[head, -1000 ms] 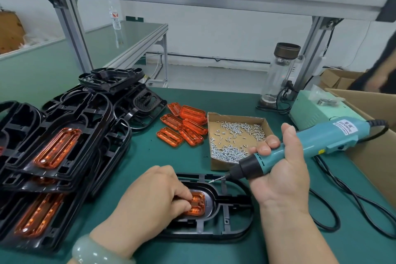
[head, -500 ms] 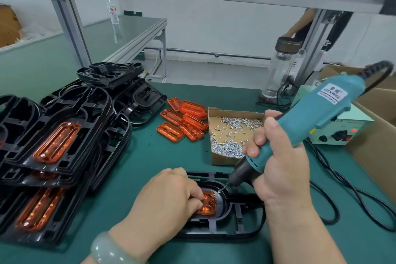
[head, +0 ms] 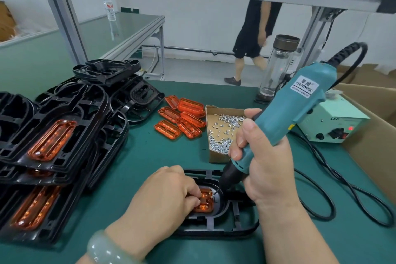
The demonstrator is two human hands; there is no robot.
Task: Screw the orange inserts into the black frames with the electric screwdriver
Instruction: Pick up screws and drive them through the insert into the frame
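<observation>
Head view: black frames [head: 70, 111] on green mat [head: 158, 156].

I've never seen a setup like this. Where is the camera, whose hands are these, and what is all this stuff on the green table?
No machine here: a person works with bare hands, and the one camera sits on their head, looking down. The left hand holds an orange insert in a black frame on the green table. The right hand grips the electric screwdriver, its tip at the insert. Behind lie loose inserts, a cardboard box of screws, and at left a stack of frames with inserts already in.
</observation>
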